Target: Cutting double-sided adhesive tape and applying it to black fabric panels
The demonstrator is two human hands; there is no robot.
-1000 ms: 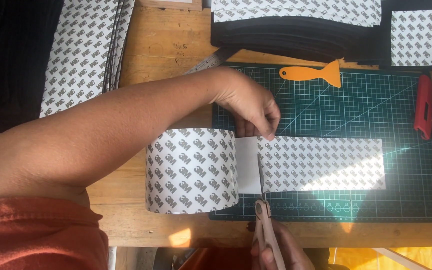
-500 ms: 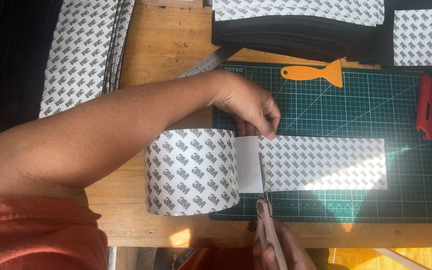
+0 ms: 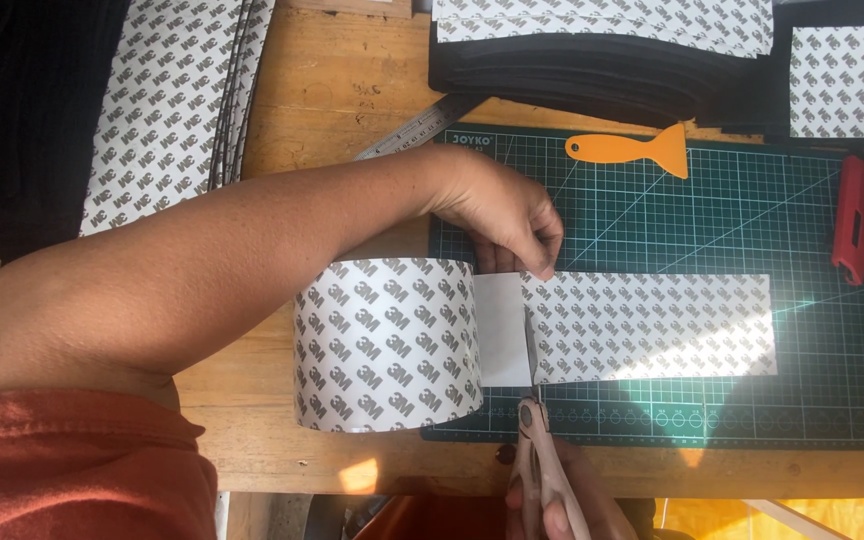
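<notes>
Left hand (image 3: 507, 215) pinching the far edge of the printed sheet (image 3: 652, 325) unrolled from a wide roll (image 3: 387, 345) onto the green cutting mat (image 3: 752, 215), right hand (image 3: 562, 495) closed around scissors (image 3: 537, 440), blades partway through the sheet beside the roll

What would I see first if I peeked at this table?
A big roll of patterned white tape lies at the left edge of the green cutting mat, its strip stretched out to the right. The left hand pins the strip's top edge while the right hand snips across it with scissors.
</notes>
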